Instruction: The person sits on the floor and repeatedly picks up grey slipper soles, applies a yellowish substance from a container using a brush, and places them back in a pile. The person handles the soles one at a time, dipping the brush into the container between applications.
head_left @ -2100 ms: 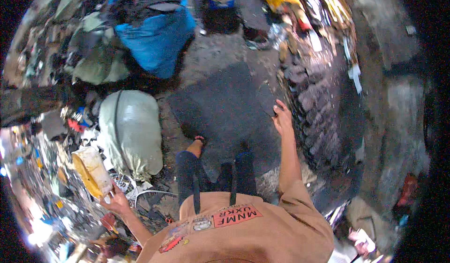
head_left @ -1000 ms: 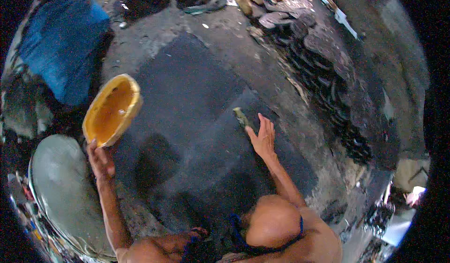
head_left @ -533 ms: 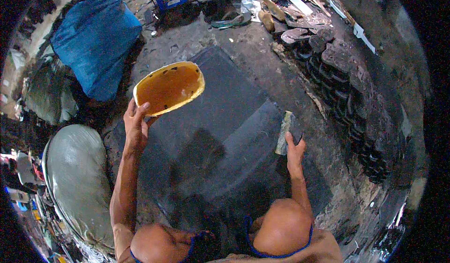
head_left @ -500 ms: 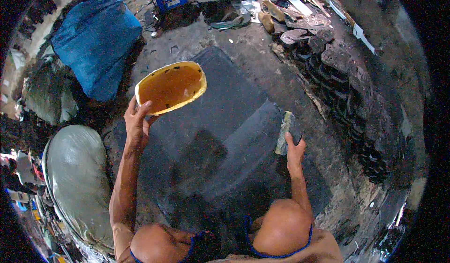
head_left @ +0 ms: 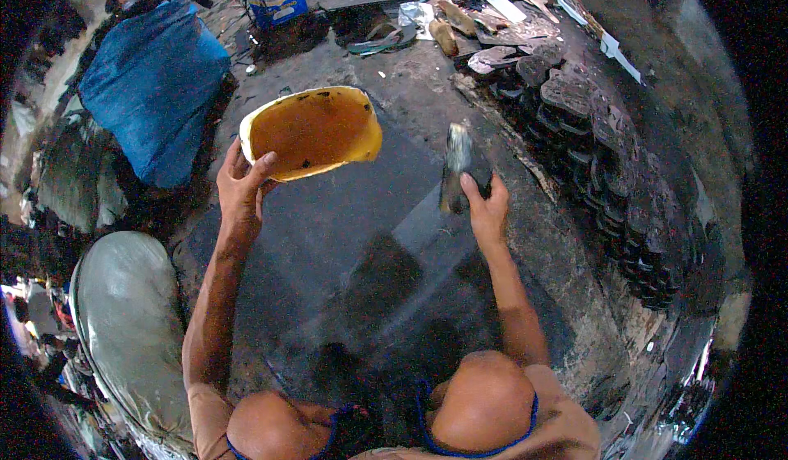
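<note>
My left hand (head_left: 241, 185) is closed on the near left rim of a yellow cut-open plastic container (head_left: 371, 132) with amber-brown liquid inside. Its thumb presses over the rim, and the container is tilted slightly. In my right hand (head_left: 489, 205) is a dark flat spreader (head_left: 452, 183), gripped at its right side with the thumb on top. The spreader's far end is pale and crusted. Both hands are above a dark rubber-like sheet (head_left: 328, 238) spread on the ground. A paler streak crosses the sheet below the spreader.
Stacked dark shoe soles (head_left: 603, 181) curve along the right. A blue cloth (head_left: 156, 91) and a grey-green bulging sack (head_left: 127, 320) stand on the left. At the back are a blue box (head_left: 277, 2), sandals and scraps. My bent knees (head_left: 484, 398) are at the near edge.
My right hand has lifted the spreader off the sheet's right part and moved it far and left, nearer the container. The container has shifted slightly right and tilted more.
</note>
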Demonstrator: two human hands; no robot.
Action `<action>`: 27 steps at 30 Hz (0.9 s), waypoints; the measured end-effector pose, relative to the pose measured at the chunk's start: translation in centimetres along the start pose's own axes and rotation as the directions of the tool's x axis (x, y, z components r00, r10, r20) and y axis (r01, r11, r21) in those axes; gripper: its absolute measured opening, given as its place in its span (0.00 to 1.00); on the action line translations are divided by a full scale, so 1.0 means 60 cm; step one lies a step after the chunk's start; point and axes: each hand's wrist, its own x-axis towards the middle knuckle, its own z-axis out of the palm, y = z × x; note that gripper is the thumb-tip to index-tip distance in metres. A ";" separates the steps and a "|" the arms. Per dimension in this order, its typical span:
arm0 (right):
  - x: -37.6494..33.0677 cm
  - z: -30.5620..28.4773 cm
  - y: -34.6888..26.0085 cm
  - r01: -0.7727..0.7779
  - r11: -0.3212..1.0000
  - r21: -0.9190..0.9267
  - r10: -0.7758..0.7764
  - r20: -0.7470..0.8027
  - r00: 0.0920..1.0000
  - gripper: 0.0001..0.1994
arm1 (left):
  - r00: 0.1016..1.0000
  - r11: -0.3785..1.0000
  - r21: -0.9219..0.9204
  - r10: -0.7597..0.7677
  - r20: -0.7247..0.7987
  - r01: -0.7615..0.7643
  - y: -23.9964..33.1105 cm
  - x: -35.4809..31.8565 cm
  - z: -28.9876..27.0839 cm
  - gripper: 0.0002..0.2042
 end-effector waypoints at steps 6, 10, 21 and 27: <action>0.084 0.080 -0.020 0.188 0.970 0.157 -0.179 -0.070 0.981 0.18 | 0.999 0.991 -0.129 0.045 0.017 -0.042 -0.020 0.008 0.008 0.35; 0.105 0.120 -0.019 0.166 0.957 0.236 -0.151 -0.083 0.985 0.19 | 0.998 0.987 -0.158 0.045 0.041 -0.038 -0.023 0.009 0.022 0.33; 0.078 0.191 -0.072 0.427 0.840 0.336 -0.382 -0.194 0.904 0.15 | 0.963 0.825 -0.496 -0.247 0.112 0.269 -0.017 0.000 0.066 0.37; 0.064 0.203 0.002 0.616 0.785 0.065 -0.610 -0.092 0.787 0.18 | 0.951 0.752 -0.584 -0.214 0.223 0.306 -0.016 -0.001 0.130 0.42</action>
